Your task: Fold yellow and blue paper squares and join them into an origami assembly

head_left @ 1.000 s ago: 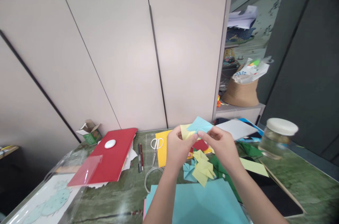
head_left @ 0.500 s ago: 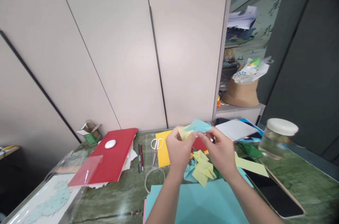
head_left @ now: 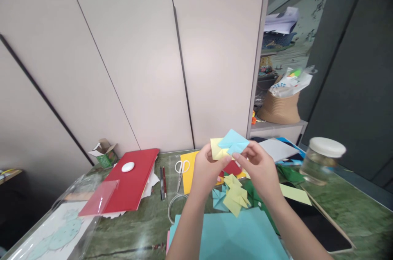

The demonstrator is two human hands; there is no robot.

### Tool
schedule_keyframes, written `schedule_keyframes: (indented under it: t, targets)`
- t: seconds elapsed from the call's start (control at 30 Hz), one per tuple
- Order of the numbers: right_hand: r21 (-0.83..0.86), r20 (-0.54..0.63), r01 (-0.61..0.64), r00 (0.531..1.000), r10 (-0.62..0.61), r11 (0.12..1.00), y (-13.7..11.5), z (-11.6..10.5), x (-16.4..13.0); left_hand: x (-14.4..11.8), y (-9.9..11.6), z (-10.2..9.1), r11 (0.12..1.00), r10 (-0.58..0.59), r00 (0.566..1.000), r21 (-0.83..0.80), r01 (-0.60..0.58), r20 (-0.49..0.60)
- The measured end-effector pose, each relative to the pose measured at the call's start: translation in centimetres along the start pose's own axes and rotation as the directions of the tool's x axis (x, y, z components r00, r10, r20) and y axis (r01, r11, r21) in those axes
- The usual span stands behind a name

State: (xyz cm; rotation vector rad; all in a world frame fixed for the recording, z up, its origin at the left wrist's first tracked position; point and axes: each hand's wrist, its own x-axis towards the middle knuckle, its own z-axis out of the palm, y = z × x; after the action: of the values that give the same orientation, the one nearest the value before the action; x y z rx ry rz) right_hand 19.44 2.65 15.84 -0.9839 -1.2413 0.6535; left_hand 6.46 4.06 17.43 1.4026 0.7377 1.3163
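My left hand pinches a yellow folded paper piece between thumb and fingers. A light blue folded paper piece overlaps its right side, and my right hand grips that one. The two pieces touch and seem joined, though I cannot tell how they fit together. Both hands are raised over the table, thumbs close together. Below them lie several yellow folded pieces beside blue folded pieces. Nearer to me is a stack of blue paper sheets, partly behind my forearms.
White-handled scissors, pens and a tape ring lie left of my arms. Farther left is a red folder. On the right are a phone, a yellow paper strip and a lidded jar. Cabinet doors rise behind.
The joined papers have been raised and tilted, so more of the blue and yellow faces shows. My right hand has shifted slightly to the right.
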Motion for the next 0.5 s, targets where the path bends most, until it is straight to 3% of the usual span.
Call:
schedule_keyframes:
  t: [0.13,0.3,0.4,0.5]
  targets:
    - [0.084,0.002,-0.028,1.000,0.028,0.996,-0.17,-0.05,-0.06,0.05,-0.32,-0.37,1.000,-0.008,1.000,0.006,0.008,0.001]
    - [0.029,-0.056,0.067,0.996,-0.066,0.997,0.16,-0.46,0.16,0.17,-0.30,-0.48,1.000,0.017,1.000,-0.018,-0.018,-0.008]
    - [-0.135,-0.159,0.192,0.964,-0.213,0.972,0.23,-0.70,0.12,0.23,-0.24,-0.48,1.000,0.023,0.999,-0.009,-0.023,-0.031]
    - [-0.431,-0.178,0.344,0.874,-0.452,0.834,-0.01,-0.72,-0.26,0.25,-0.13,-0.34,0.998,0.036,0.997,0.044,-0.033,-0.071]
